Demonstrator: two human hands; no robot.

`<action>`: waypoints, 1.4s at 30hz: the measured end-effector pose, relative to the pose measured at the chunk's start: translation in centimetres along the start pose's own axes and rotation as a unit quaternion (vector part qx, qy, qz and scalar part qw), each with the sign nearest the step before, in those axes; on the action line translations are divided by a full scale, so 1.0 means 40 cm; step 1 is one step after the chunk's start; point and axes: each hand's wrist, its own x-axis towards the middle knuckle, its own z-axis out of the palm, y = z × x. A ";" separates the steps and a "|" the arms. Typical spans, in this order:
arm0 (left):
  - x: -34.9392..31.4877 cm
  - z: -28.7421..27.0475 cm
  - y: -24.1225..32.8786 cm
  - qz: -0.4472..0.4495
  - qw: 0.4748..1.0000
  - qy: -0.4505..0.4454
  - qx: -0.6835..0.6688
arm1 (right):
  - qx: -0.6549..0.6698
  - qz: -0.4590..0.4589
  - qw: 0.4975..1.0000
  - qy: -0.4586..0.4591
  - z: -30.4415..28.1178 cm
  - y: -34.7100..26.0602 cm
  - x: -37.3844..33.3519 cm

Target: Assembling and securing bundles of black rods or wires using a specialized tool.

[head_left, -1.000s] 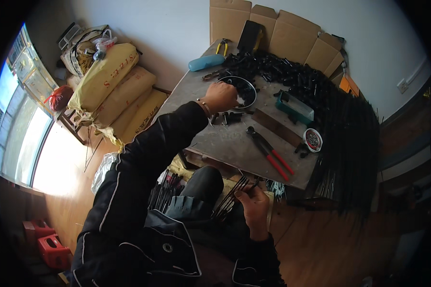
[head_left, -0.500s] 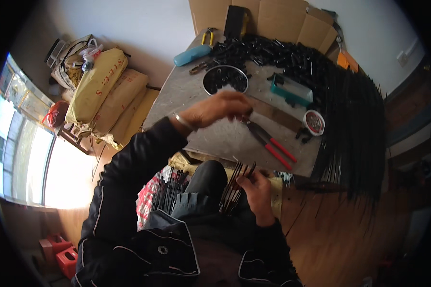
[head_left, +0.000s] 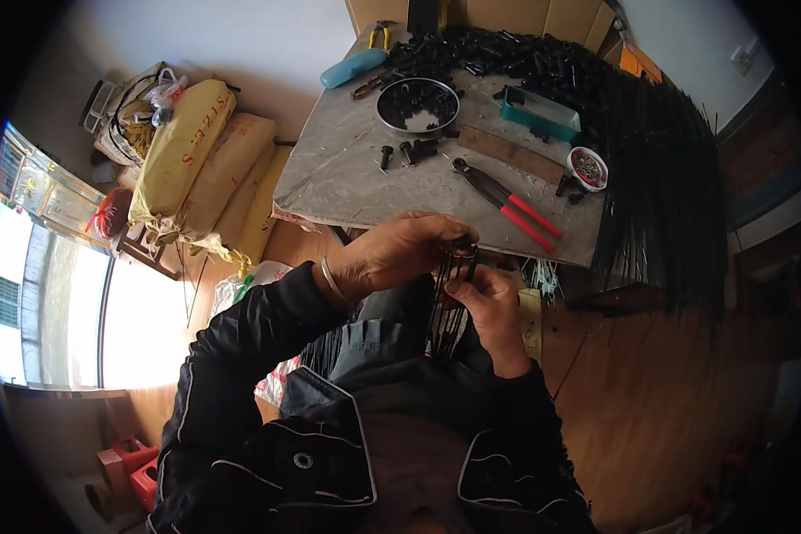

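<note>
Item: left hand (head_left: 405,254), fingers pinched closed over a small black piece (head_left: 462,242); its kind I cannot make out. Item: right hand (head_left: 488,307), fingers closed around a bundle of thin black rods (head_left: 442,334), which hangs below the left fingers and runs down toward the lap. Change, last second: I have the left hand off the counter (head_left: 347,169) and down from the round bowl (head_left: 459,105); both hands now meet at the bundle's top, so the work I watch is two-handed. Item: red-handled cutters (head_left: 527,229), untouched, beyond and right of the left fingers. Item: flat brown bar (head_left: 512,153), beyond those cutters.
</note>
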 end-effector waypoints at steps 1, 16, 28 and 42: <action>-0.004 0.003 -0.004 0.001 1.000 0.000 0.001 | 0.000 -0.002 1.000 -0.001 0.001 0.001 -0.004; -0.014 0.026 0.005 0.022 0.978 0.060 0.198 | 0.020 0.002 0.998 0.065 0.018 -0.023 -0.020; -0.025 0.062 -0.031 0.153 0.957 0.059 0.239 | 0.058 -0.032 0.997 0.045 -0.005 -0.047 -0.021; -0.017 0.061 -0.076 0.201 0.954 0.062 0.214 | -0.161 -0.096 0.978 0.087 0.003 -0.058 -0.033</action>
